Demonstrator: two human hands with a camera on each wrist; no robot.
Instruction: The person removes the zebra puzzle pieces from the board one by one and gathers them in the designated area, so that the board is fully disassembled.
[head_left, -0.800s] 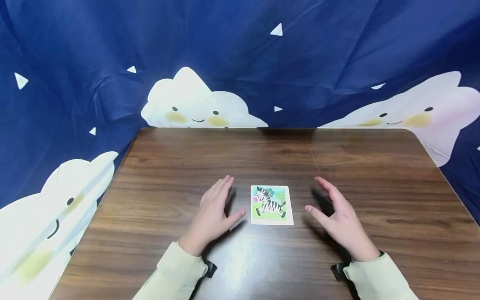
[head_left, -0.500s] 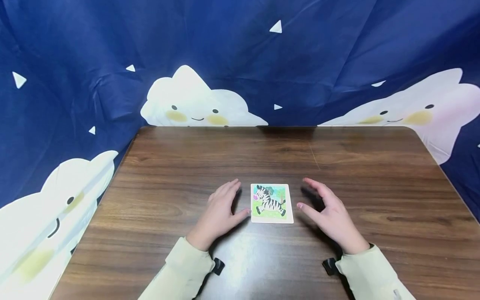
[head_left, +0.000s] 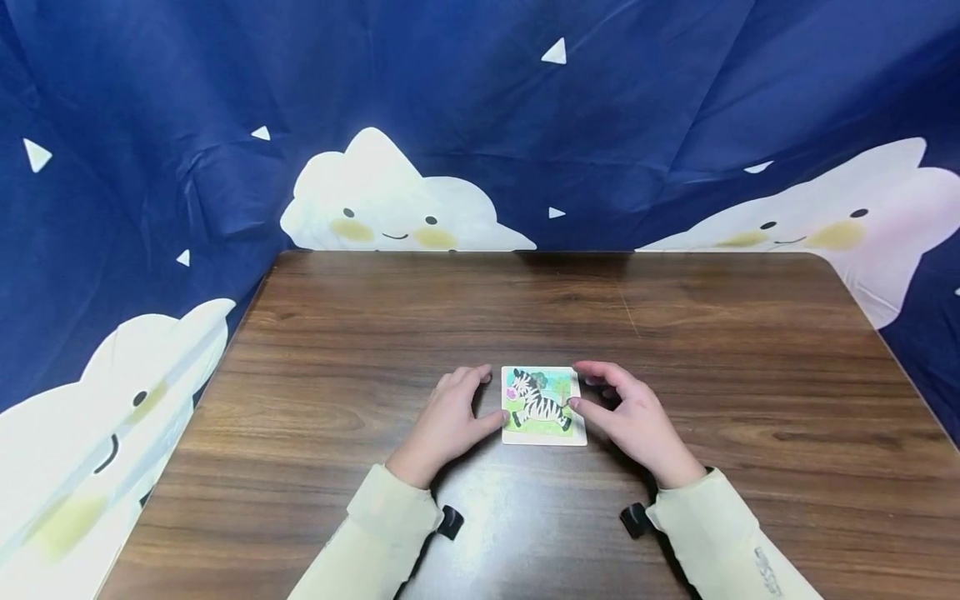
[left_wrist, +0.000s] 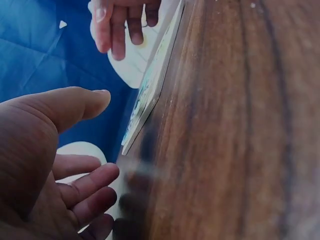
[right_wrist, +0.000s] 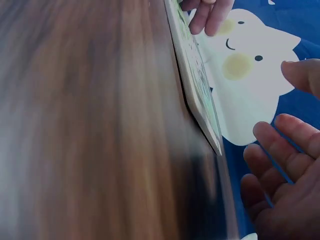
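A square picture puzzle board with a running zebra lies flat on the wooden table, its pale rim showing. At its left edge is my left hand, thumb tip overlapping the rim in the head view, fingers relaxed. My right hand hovers by the right edge, thumb over the picture's border and fingertips near the top right corner. In the left wrist view a gap shows between the left fingers and the board. The right wrist view likewise shows the right fingers apart from the board's edge.
The brown wood-grain table stretches out around the board. Behind and to the sides hangs a dark blue cloth printed with white smiling clouds and small triangles. Black straps sit at both cuffs.
Both hands have moved inward toward the board from either side, the right one farther. Their thumbs now overlap its edges in the head view. The board stays in place.
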